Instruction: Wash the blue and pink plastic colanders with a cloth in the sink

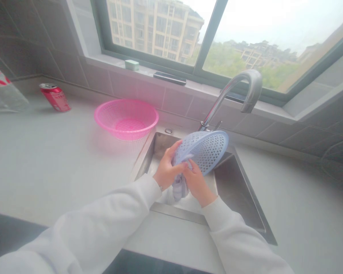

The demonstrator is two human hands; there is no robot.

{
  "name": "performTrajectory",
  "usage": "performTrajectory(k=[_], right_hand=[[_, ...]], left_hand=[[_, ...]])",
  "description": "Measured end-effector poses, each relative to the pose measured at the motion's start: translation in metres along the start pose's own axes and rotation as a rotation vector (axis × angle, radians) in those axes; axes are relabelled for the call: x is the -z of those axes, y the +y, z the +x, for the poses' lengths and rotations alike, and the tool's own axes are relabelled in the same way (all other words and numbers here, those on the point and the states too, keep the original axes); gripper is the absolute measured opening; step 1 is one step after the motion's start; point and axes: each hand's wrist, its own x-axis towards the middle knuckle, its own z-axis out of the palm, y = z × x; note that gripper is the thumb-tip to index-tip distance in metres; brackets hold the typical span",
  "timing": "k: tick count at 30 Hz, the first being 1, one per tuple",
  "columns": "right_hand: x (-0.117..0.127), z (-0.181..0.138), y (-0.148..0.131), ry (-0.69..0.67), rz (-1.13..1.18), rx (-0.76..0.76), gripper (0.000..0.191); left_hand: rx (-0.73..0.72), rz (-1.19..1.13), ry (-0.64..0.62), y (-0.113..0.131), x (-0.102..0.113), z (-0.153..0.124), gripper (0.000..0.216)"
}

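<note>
A light blue plastic colander (213, 150) with patterned holes is held tilted on its side over the sink. My left hand (168, 165) is closed on its near left rim, thumb across the front. In my right hand (197, 180) is a pale striped cloth (180, 188), pressed against the colander's edge, its loose end hanging down below my hands. My two thumbs nearly meet at the rim. The fingertips of my right hand are partly hidden by the cloth and colander.
Beneath my hands is a steel sink (240, 190), with a curved chrome faucet (231, 85) behind it. Left of the sink stands a pink basket (127, 120). Farther left are a red can (55, 98) and a clear plastic bag (5, 91). A pale green box (132, 65) sits on the windowsill.
</note>
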Motion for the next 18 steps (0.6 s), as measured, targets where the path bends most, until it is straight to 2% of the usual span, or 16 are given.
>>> performTrajectory(k=[2,4,6,7,9,11,14,16,18], right_hand=[[0.002,0.001,0.001,-0.109,-0.381,0.026,0.021],[0.007,0.003,0.003,-0.124,-0.733,-0.014,0.014],[0.013,0.006,0.005,-0.069,-0.917,-0.077,0.012],[0.015,0.006,0.005,-0.05,-0.915,-0.088,0.012],[0.013,0.005,0.004,-0.057,-0.727,-0.075,0.013],[0.008,0.001,0.0,-0.068,-0.36,-0.052,0.018],[0.002,-0.005,-0.01,0.004,0.178,-0.046,0.038],[0.003,-0.005,-0.015,0.041,0.296,-0.052,0.043],[0.008,-0.003,-0.014,-0.004,0.146,-0.043,0.036]], left_hand=[[0.037,-0.191,0.066,0.003,0.005,0.004,0.085],[0.072,-0.314,0.103,0.006,0.008,0.007,0.086],[0.084,-0.356,0.106,0.007,0.009,0.007,0.087],[0.082,-0.345,0.091,0.007,0.009,0.007,0.087],[0.071,-0.276,0.037,0.005,0.006,0.005,0.085],[0.051,-0.158,-0.023,0.003,0.002,0.001,0.083],[0.012,-0.021,-0.104,-0.001,-0.002,-0.003,0.085],[0.034,-0.007,-0.14,-0.001,-0.004,-0.004,0.087],[0.086,-0.052,-0.144,-0.001,-0.003,-0.004,0.087]])
